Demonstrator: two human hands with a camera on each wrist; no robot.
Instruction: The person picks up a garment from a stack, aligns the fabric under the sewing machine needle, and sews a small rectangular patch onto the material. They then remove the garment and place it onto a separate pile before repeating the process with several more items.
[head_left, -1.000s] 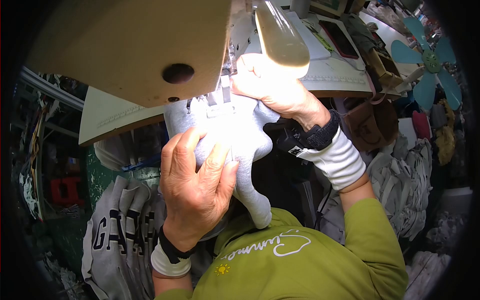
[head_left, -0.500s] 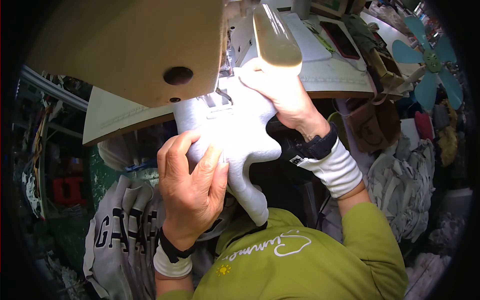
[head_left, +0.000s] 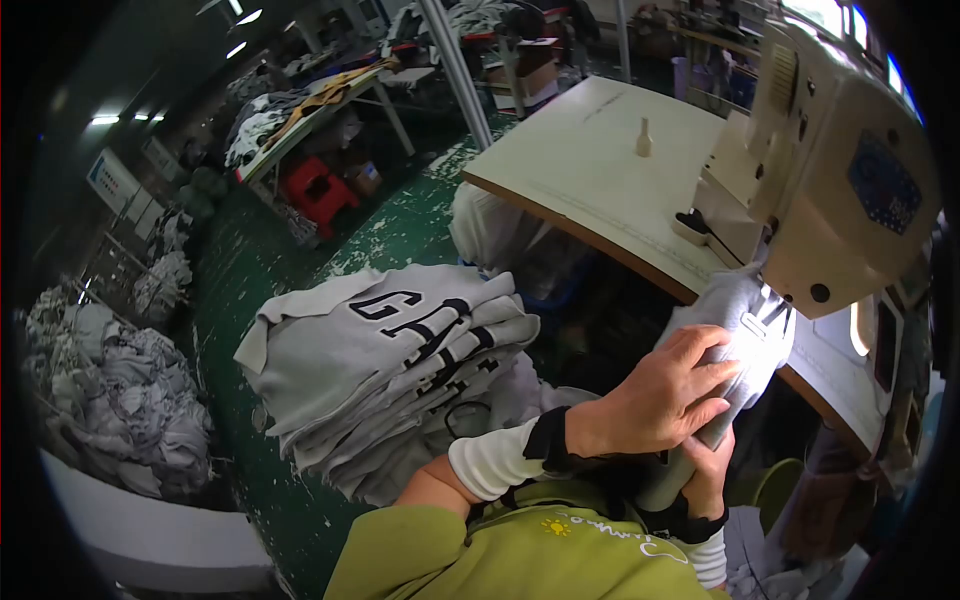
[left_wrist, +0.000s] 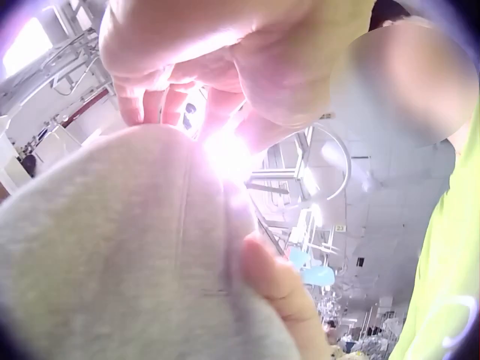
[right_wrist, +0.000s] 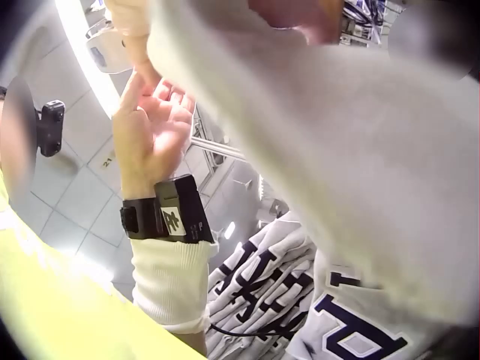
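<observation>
A light grey fabric piece (head_left: pixel 712 308) lies under the needle area of a sewing machine (head_left: pixel 850 180), brightly lit by its lamp. My left hand (head_left: pixel 655 395) rests on top of this fabric with its fingers extended. In the right wrist view the palm and loosely straight fingers of the left hand (right_wrist: pixel 159 127) show. Below, my right hand (head_left: pixel 710 468) grips the hanging lower edge of the piece, partly hidden behind the fabric and the left hand. One digit of the right hand (left_wrist: pixel 279 281) presses against the fabric's edge in the left wrist view.
A stack of grey pieces with black letters (head_left: pixel 400 330) sits to the left. The pale sewing table (head_left: pixel 590 140) carries a small bottle (head_left: pixel 644 138) and dark scissors (head_left: pixel 692 222). Fabric heaps (head_left: pixel 120 400) lie on the far left, near a red stool (head_left: pixel 318 190).
The head view has swung left, bringing the lettered stack and workshop into sight. My right hand has come down from beside the needle to the fabric's lower edge; the left stays on the fabric.
</observation>
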